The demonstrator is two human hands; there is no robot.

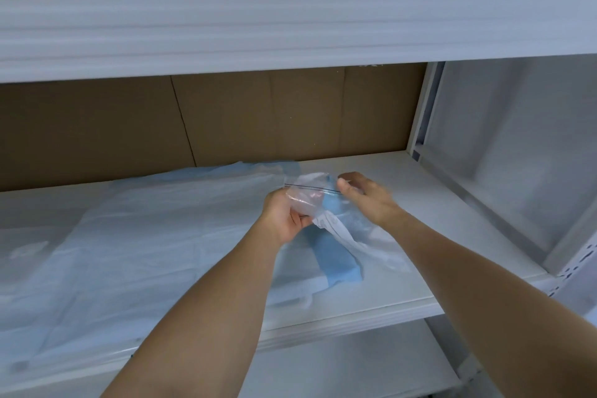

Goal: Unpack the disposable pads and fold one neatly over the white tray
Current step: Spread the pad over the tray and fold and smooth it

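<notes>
Pad (168,236) across white shelf (420,191)

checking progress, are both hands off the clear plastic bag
No, the left hand grips the crumpled clear plastic bag and the right hand pinches its top edge, above the blue pad.
</notes>
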